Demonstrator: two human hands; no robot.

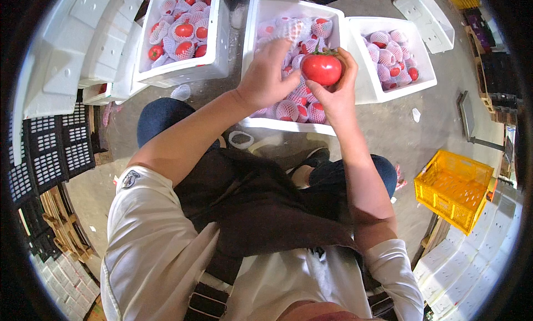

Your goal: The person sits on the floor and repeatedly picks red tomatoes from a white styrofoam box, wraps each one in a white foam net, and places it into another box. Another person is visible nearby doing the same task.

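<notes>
My right hand [339, 81] grips a bare red tomato [321, 69] with a green stem, over the middle white foam box [291, 127]. Just left of it, my left hand [270, 69] has a white foam mesh sleeve [291, 29] over its fingertips; the sleeve is blurred. Beneath both hands, the box holds many tomatoes in mesh sleeves. A second foam box [183, 71] on the left and a third [362, 87] on the right also hold sleeved tomatoes.
A yellow plastic crate [454, 187] stands on the right. Stacked white foam boxes [62, 67] and black crates [60, 140] line the left. Wooden pallets [66, 221] lie lower left. Loose mesh sleeves [181, 92] lie on the concrete floor.
</notes>
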